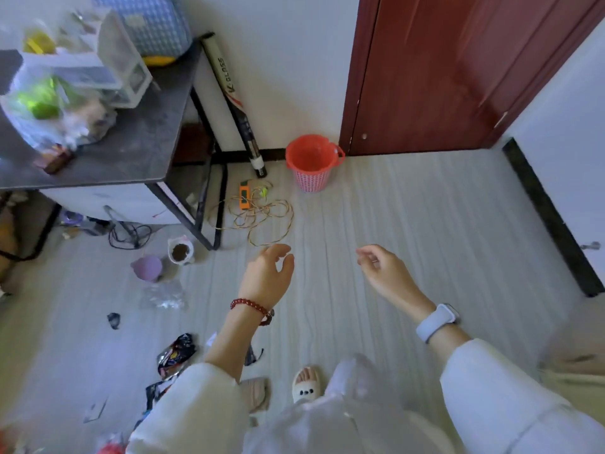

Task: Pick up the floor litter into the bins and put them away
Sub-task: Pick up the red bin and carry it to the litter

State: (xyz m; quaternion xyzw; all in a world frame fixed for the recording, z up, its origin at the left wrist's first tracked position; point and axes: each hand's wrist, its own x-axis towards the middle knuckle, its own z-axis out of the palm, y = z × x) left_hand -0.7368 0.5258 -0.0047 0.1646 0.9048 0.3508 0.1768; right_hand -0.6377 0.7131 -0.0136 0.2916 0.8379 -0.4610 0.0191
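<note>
Both hands, left hand (268, 270) & right hand (381, 268), are hanging loose-fingered w/ nothing held, risking snagging the cord (253, 214) while reaching for the bin (311, 162).

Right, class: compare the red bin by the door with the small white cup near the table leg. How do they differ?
The red bin is much larger than the white cup. The red bin has a red rim over a pink dotted wall; the white cup is plain white. The red bin looks empty inside, while the white cup holds something dark brown. Both stand upright on the floor with open tops, and neither hand touches them.
</note>
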